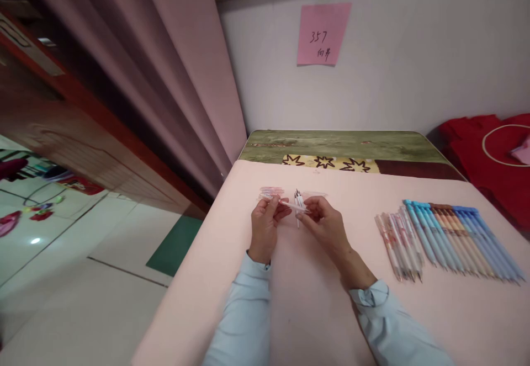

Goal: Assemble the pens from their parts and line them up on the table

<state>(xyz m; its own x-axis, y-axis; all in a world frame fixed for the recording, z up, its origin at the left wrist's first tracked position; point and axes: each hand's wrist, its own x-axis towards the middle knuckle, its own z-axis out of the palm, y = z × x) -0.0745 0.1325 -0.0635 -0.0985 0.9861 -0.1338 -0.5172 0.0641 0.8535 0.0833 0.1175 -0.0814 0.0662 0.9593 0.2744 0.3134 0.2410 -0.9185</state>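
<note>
My left hand (264,225) is closed around one end of a slim translucent pink-and-white pen (292,206), which slants down to the right over the table. Thumb and fingers of my right hand (327,223) pinch the other end, where the tip is too blurred to make out. Beneath and behind the pen lie several thin white pen refills (298,195) with dark tips. Just beyond my left hand is a small pile of pinkish clear pen barrels (271,190). A faint clear piece (315,193) lies behind my right fingers.
Several finished-looking clear patterned pens (401,244) lie at the right, beside a row of blue and brown capped pens (464,239). A pink cover (298,311) lies over the green-patterned table (331,141). Red cloth (476,150) is at the right; a curtain (178,68) hangs at the left.
</note>
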